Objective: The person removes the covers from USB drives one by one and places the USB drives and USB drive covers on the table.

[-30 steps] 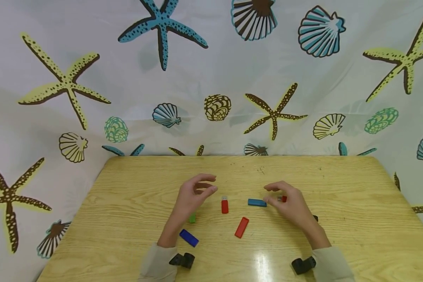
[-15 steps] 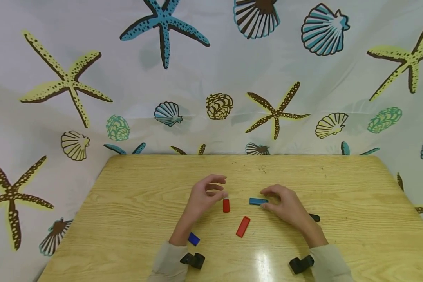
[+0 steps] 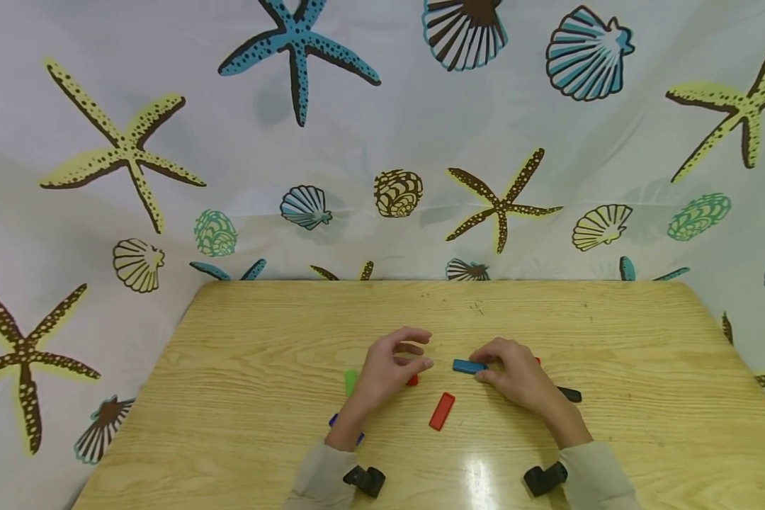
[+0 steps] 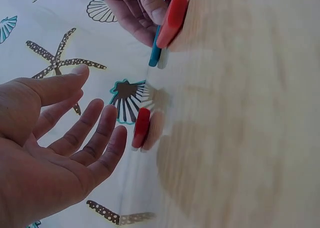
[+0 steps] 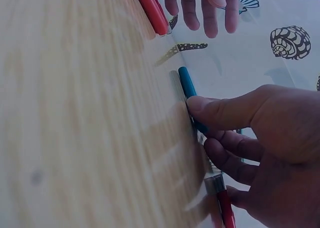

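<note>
My right hand (image 3: 513, 372) pinches one end of a light blue USB stick cap (image 3: 464, 366) between thumb and fingers, low at the table. In the right wrist view the thumb presses on the blue cap's side. Fingers loosely bent and holding nothing, my left hand (image 3: 392, 361) hovers over a red USB stick (image 3: 413, 380) and hides most of it. That red stick (image 4: 141, 128) shows beyond the fingertips in the left wrist view. Between the hands, nearer to me, lies a red cap (image 3: 442, 411). Another red stick with a metal plug (image 5: 226, 208) lies by my right hand's fingers.
Left of the left wrist lie a green piece (image 3: 350, 382) and a dark blue piece (image 3: 333, 420), both partly covered by the arm. A black piece (image 3: 570, 394) lies beside the right wrist. The wooden table (image 3: 261, 333) ends at a seashell-patterned cloth (image 3: 344, 156).
My left hand has moved right, from beside the red stick to over it. My right hand has shifted slightly left, and its fingers have closed on the blue cap.
</note>
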